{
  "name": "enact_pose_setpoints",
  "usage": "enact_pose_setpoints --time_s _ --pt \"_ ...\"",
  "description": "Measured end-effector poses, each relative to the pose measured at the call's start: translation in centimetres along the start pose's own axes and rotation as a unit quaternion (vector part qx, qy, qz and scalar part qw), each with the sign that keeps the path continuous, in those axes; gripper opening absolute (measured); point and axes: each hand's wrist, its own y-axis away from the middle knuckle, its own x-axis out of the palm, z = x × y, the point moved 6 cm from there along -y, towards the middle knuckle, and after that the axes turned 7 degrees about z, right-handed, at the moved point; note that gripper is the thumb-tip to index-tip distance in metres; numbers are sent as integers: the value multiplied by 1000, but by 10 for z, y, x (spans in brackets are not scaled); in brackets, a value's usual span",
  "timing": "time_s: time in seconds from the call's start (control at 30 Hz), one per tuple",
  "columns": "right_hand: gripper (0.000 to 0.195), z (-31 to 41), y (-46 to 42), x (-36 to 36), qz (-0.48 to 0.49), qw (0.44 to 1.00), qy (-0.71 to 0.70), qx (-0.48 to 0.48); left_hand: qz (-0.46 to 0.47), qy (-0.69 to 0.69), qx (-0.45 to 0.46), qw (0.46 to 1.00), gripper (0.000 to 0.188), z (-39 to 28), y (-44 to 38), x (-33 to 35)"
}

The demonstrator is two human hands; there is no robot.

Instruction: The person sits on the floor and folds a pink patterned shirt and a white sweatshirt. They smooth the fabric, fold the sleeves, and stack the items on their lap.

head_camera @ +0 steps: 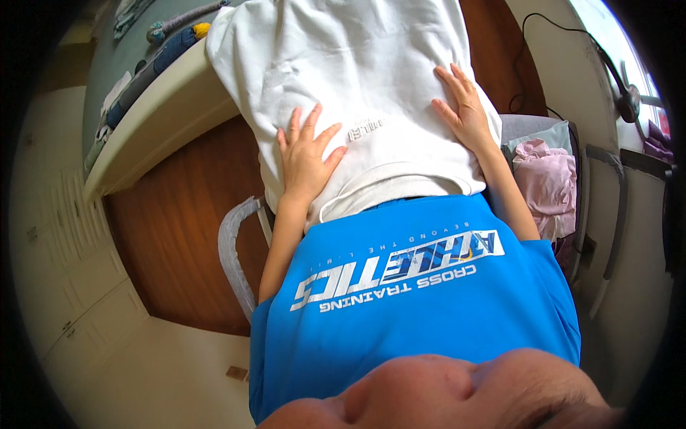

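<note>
A white sweatshirt (359, 64) is spread over the lap and reaches to the top of the view. Its ribbed edge (412, 176) lies near the waist, close to the blue T-shirt (429, 332) worn here. Raised lettering (367, 130) sits on the white cloth between the hands. My left hand (308, 161) rests palm down on the cloth, fingers spread. Farther up on the other side, my right hand (465, 112) lies flat near the garment's right edge, thumb apart from the fingers. Neither hand grips the fabric.
Rolled clothes (153, 67) lie along a cream-edged bed (161, 123) at upper left. A grey-wrapped armrest (233, 257) is left of the body. Folded pink cloth (546, 182) rests on a grey seat (517, 124) at right. A black cable (557, 22) runs near the wall.
</note>
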Motion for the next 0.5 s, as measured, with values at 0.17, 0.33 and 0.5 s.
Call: enact_pose_setpoints --time_s 0.17,0.33,0.5 --pt "53 -11 0 2 1 998 -52 31 -76 100 12 992 24 8 2 -12" --pt "66 -48 -32 -3 -20 987 -123 101 -308 352 -162 869 14 121 -1 -18" --pt "62 -80 -74 -8 -67 969 -136 194 -255 501 -296 773 53 206 -15 9"
